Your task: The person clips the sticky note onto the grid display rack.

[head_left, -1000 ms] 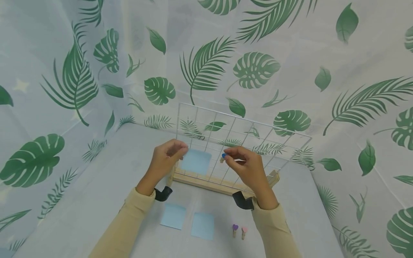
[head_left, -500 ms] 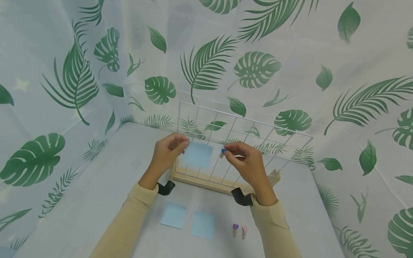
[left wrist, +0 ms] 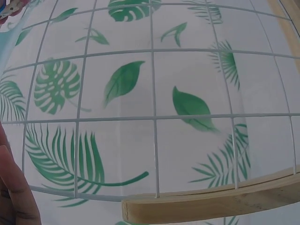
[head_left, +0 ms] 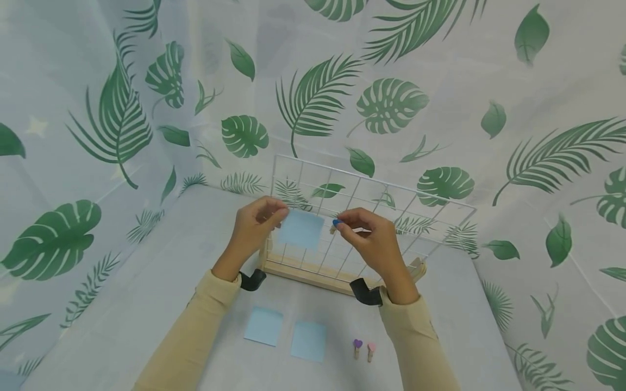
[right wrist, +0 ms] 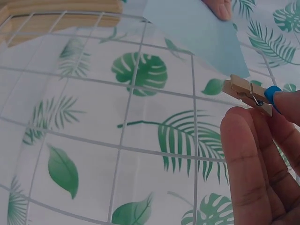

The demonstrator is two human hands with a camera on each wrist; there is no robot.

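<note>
In the head view my left hand (head_left: 253,231) pinches a light blue square of paper (head_left: 301,231) by its upper left corner, in front of the white wire grid (head_left: 376,187). My right hand (head_left: 374,236) holds a small wooden clothespin (right wrist: 241,90) with a blue top between thumb and fingers. The right wrist view shows the clothespin's tip close to the paper's edge. Only a few fingers of the left hand (left wrist: 16,192) show at the edge of the left wrist view.
A wooden base (head_left: 308,278) carries the grid. Two more blue paper squares (head_left: 264,326) lie on the white table (head_left: 195,228) in front, with a purple-heart clothespin (head_left: 357,347) and a pink-topped clothespin (head_left: 371,352) to their right. A leaf-print curtain (head_left: 313,65) hangs behind.
Both hands have risen a little in front of the grid, the left carrying the paper upward. The right hand has brought the clothespin up and slightly left with it.
</note>
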